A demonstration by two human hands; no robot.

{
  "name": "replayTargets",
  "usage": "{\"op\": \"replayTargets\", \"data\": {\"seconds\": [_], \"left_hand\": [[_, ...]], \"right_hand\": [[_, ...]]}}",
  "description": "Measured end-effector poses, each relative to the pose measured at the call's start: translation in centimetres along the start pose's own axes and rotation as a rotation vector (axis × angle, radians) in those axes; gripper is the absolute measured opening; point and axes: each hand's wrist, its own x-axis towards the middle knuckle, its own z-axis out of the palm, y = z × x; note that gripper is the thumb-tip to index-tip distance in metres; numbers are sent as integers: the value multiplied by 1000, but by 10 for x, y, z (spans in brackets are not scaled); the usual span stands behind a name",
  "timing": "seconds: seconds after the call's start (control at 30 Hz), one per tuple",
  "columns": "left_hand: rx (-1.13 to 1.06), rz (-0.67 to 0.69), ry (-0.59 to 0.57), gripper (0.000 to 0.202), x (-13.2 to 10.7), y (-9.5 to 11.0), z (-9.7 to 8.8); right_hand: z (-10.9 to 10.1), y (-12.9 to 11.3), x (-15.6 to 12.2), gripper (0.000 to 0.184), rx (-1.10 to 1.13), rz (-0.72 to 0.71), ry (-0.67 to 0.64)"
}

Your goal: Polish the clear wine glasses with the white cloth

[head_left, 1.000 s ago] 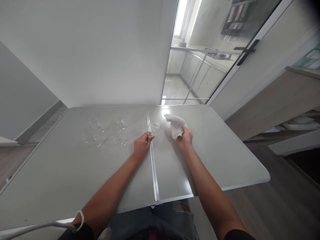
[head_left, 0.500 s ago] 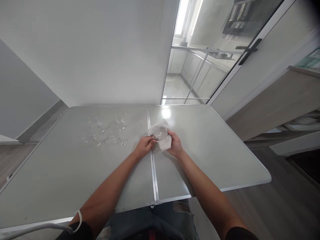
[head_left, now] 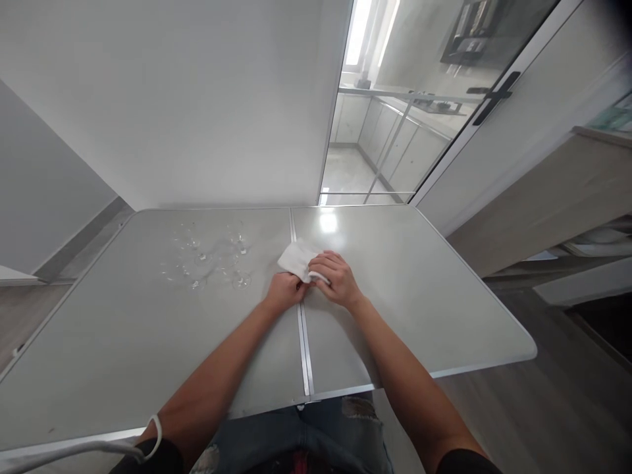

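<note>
My right hand (head_left: 338, 280) is wrapped round a white cloth (head_left: 298, 258), its fingers bent over the top and the cloth bunched under them. Close against it, my left hand (head_left: 285, 290) is closed at the cloth's near side, on a clear glass whose bowl showed half a second ago; cloth and fingers now cover it. Both hands are just above the table's middle seam. To the left, several clear stemmed glasses (head_left: 241, 280) lie in a group, their outlines faint against the pale surface.
The folding table (head_left: 424, 296) is pale with a metal rim and a metal strip across its middle. A white wall (head_left: 222, 118) rises behind it. Beyond the far right edge is a glass door with a black handle (head_left: 496, 99). A white cable (head_left: 83, 447) runs by my left arm.
My right hand has turned over and closed the cloth round the glass, so the bowl is hidden. The cloth has shifted slightly left. My left hand has barely moved.
</note>
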Motion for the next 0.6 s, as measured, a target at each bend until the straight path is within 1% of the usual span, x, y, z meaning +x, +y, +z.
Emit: {"op": "replayTargets", "data": {"seconds": [0.03,0.1,0.17,0.2,0.23,0.27,0.3,0.37,0.43,0.5,0.57,0.6], "left_hand": [[-13,30,-3,30,-1,1,-1],[-74,71,3,28,-2,4,-4],[-156,51,43,30,-1,7,-8],[-201,14,71,31,0,7,-10],[-249,-32,100,32,2,7,-11],[-297,-84,124,31,3,7,-11],[-342,-132,140,31,4,7,-12],[-406,-193,156,30,6,6,-12],[-439,-223,162,29,8,5,-12],[-431,-243,152,26,8,3,-11],[-354,-243,146,21,7,0,-8],[-292,-230,153,19,7,-2,-6]], "right_hand": [[0,3,0,23,101,110,60],[3,9,0,31,337,359,259],[8,13,-1,32,565,556,431],[12,14,-1,32,656,615,470],[16,14,-1,33,723,646,479],[20,13,-2,34,754,649,459],[24,12,-3,35,744,626,421],[31,7,-5,37,614,509,322],[34,1,-7,37,391,315,197],[34,-4,-6,38,129,89,72],[32,-9,-3,41,-130,-93,-44],[31,-10,-2,41,-238,-150,-90]]}}
